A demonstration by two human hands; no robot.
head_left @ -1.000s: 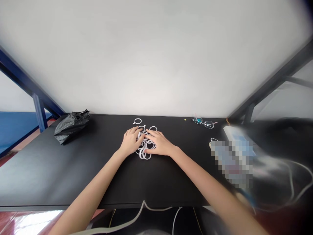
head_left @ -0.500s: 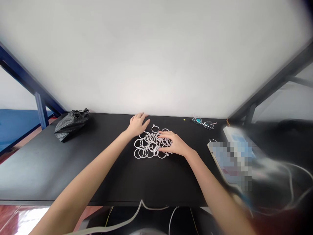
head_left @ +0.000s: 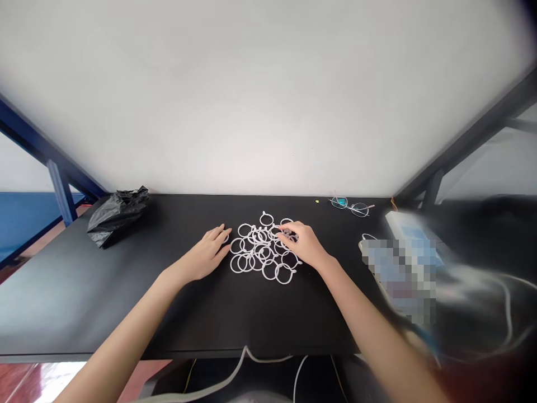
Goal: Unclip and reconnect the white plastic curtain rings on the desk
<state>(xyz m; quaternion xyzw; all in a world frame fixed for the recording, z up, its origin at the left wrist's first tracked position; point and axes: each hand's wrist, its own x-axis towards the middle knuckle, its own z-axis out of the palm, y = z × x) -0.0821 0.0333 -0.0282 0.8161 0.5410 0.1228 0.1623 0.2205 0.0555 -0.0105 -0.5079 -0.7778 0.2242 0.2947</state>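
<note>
Several white rings with small tabs, like curtain rings (head_left: pixel 238 245), lie loosely overlapped on the black table (head_left: pixel 188 324). At the left edge of the spread is my left hand (head_left: pixel 205 254), palm down with its fingers stretched out. Part of one ring shows under its fingertips. My right hand (head_left: pixel 305 242) rests over the right side of the spread, thumb and fingers apart and slightly curled above some rings. Its fingers partly hide those rings. At the front of the spread, one ring (head_left: pixel 284 273) lies close to another.
A crumpled black plastic bag (head_left: pixel 118 215) sits at the back left. Eyeglasses (head_left: pixel 350 207) lie at the back right. Nearer on the right are a blurred-out phone-like device (head_left: pixel 394 277) and a white box (head_left: pixel 413 238). Cables (head_left: pixel 229 378) run past the table's front edge.
My left hand has moved left and toward me, from behind the rings to their left side. My right hand has shifted slightly right and back, and rings at the front right are now more spread out.
</note>
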